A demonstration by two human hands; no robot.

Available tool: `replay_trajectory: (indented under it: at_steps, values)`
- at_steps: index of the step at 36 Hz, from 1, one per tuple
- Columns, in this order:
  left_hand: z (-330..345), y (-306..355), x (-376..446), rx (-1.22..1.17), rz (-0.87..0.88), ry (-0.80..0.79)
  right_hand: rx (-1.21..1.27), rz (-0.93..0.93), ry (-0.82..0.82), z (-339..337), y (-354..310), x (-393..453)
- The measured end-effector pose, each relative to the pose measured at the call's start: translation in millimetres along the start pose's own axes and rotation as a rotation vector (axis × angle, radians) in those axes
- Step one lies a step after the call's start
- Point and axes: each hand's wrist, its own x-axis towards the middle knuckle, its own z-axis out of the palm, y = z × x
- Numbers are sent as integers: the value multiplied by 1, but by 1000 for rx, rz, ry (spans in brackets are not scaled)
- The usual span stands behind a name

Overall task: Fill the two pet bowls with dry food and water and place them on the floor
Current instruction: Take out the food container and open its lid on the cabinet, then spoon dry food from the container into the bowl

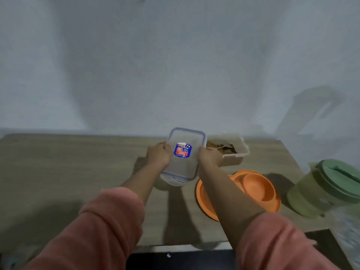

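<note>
Both hands hold a clear plastic container lid (184, 152) with a blue rim and a red and blue sticker, lifted above the table. My left hand (158, 155) grips its left edge and my right hand (209, 155) grips its right edge. Just behind and to the right stands the open clear container (228, 149) with brown dry food inside. An orange double pet bowl (251, 190) lies on the table under my right forearm, which hides its left part. Both visible bowl wells look empty. A green jug (327, 188) with a darker green lid stands at the right.
The wooden table (68, 172) runs up to a pale wall at the back. Its front edge is near me, with dark floor (181, 260) below. A blurred pale object sits at the lower right corner.
</note>
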Motion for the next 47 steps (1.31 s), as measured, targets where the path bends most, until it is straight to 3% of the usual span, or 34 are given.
replay_trajectory:
  at_steps: [6, 13, 30, 35, 39, 42, 47]
  values:
    - [6, -44, -49, 65, -170, 6, -217, -28, -112, 6, 34, -35]
    - [12, -72, -76, 57, -237, 20, -400, -12, -246, 7, 61, -51]
    - [28, -85, -82, 131, -282, -6, -354, 40, -363, -1, 86, -52]
    - [23, -75, -69, 143, -250, 52, -378, -122, -258, -6, 72, -40]
    - [21, -42, -49, 90, -106, 81, -319, -204, -95, -26, 51, -17]
    - [30, -8, -38, 17, -32, 12, -320, -179, 20, -48, 36, 10]
    - [61, 50, -18, -111, -87, -100, -331, -94, 125, -85, 22, 70]
